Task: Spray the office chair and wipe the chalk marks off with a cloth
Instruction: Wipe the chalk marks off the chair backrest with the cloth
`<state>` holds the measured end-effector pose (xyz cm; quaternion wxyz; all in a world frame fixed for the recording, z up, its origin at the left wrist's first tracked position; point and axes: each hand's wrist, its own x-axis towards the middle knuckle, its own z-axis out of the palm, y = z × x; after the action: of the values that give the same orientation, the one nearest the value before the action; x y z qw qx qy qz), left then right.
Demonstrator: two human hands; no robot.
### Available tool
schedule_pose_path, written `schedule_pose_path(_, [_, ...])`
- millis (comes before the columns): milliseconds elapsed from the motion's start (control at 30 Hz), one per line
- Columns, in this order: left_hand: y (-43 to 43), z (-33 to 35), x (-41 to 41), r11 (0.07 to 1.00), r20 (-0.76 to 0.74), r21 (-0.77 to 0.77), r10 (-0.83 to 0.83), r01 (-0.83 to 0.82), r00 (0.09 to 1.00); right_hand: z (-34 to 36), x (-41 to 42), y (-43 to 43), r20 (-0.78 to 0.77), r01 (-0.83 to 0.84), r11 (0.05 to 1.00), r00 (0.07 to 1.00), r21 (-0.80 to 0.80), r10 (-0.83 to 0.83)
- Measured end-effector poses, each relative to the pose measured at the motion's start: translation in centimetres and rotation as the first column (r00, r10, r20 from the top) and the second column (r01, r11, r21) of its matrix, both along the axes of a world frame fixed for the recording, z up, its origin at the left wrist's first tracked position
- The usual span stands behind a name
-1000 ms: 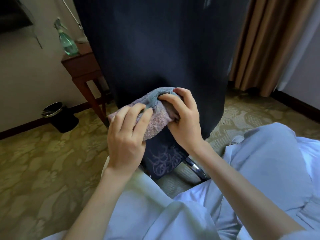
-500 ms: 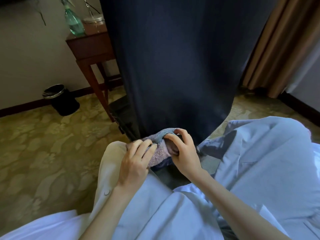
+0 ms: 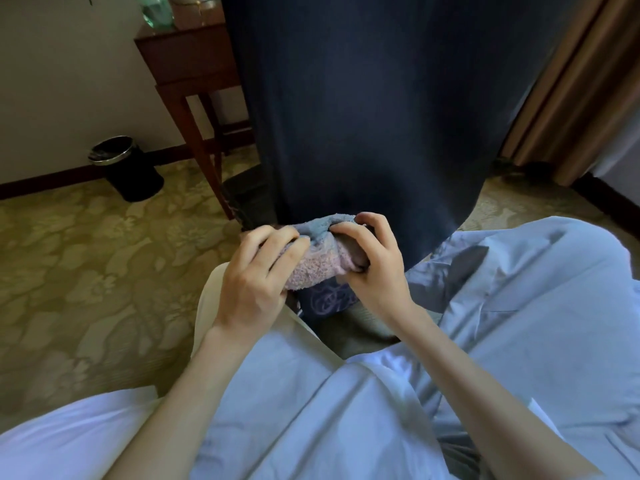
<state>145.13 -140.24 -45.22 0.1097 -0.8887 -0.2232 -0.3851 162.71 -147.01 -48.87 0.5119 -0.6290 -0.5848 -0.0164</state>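
Observation:
The dark navy back of the office chair (image 3: 374, 109) fills the middle of the view. Pale scribbled chalk marks (image 3: 329, 301) show on its lowest part, just below the cloth. A bunched pink and blue cloth (image 3: 317, 263) lies against the chair's lower edge. My left hand (image 3: 258, 282) holds the cloth's left side with curled fingers. My right hand (image 3: 375, 261) pinches its right side between thumb and fingers. A green spray bottle (image 3: 156, 12) stands on the wooden side table at the top left, cut off by the frame's edge.
The wooden side table (image 3: 188, 60) stands left of the chair against the wall. A black waste bin (image 3: 126, 168) sits on the patterned carpet (image 3: 86, 258) further left. Beige curtains (image 3: 575, 84) hang at the right. My knees in light trousers fill the foreground.
The view has tilted, and both hands with the cloth have slid down the chair back to its lower edge. Both hands keep their hold on the cloth.

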Motion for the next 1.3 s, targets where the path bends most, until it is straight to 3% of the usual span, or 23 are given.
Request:
schedule_pose_path(300, [-0.8,-2.3,0.1,0.993,-0.035,-0.119,-0.016,0.012,0.999,-1.3,0.9,-0.4,0.02,-0.003,1.0,1.0,0.004,0.003])
schedule_pose_path(433, [-1.7,-4.0,1.4,0.996,-0.058,-0.076,-0.041,0.037,0.997,-3.4,1.5,-0.9,0.016,0.034,0.999,0.999,0.007,-0.034])
schedule_pose_path(633, [-1.4,-8.7,2.5,0.994,-0.262,0.046,-0.081,0.096,0.962,-8.8,1.7,-1.4,-0.133,0.033,0.991,0.99,-0.132,-0.051])
schedule_pose_path(867, [-0.7,-8.9,3.4,0.968,-0.471,0.119,-0.142,0.223,0.871,-11.1,0.3,-1.8,-0.232,0.064,0.962,0.964,-0.264,-0.127])
schedule_pose_path(1100, [-0.6,-2.9,3.2,0.973,-0.252,0.14,-0.145,0.185,0.957,-4.7,0.4,-0.8,-0.279,0.132,0.991,0.952,-0.001,-0.127])
schedule_pose_path(1300, [-0.5,3.6,4.6,0.961,-0.023,0.266,-0.074,0.077,0.997,2.9,1.7,0.5,-0.258,0.201,0.954,0.956,0.22,-0.142])
